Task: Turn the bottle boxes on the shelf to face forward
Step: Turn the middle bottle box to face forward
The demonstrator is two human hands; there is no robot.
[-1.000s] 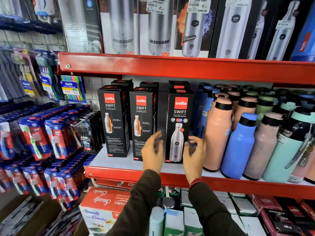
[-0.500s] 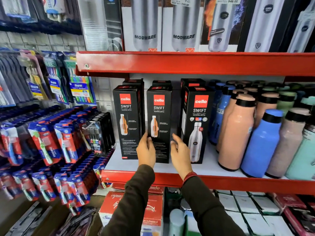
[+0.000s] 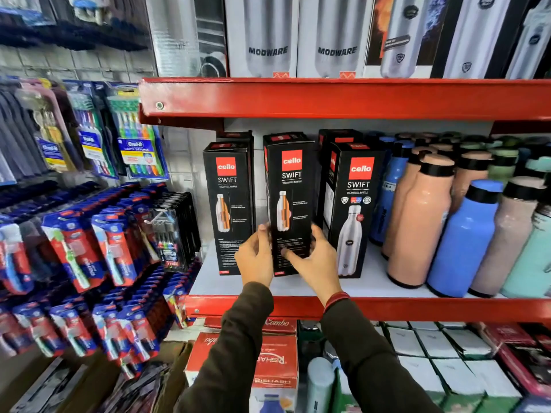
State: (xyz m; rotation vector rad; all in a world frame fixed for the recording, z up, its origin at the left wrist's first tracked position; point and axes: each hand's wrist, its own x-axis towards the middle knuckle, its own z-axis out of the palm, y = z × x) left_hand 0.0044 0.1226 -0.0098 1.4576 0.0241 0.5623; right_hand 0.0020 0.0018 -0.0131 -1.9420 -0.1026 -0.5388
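Note:
Three black Cello Swift bottle boxes stand in a row on the red shelf (image 3: 387, 308). The left box (image 3: 228, 201) and the middle box (image 3: 290, 198) show a side panel with a small orange and white bottle. The right box (image 3: 354, 210) shows its front with a large steel bottle. My left hand (image 3: 255, 260) grips the lower left edge of the middle box. My right hand (image 3: 316, 260) holds its lower right edge, thumb across the front. More black boxes stand behind the row, mostly hidden.
Loose peach, blue and mint bottles (image 3: 459, 234) crowd the shelf to the right. Toothbrush packs (image 3: 89, 248) hang on the left. Tall steel-bottle boxes (image 3: 265, 40) fill the upper shelf. Red and white cartons (image 3: 274, 362) sit below.
My hands left the right box and moved to the middle box, taking hold of both its lower edges. The view shifted left and closer.

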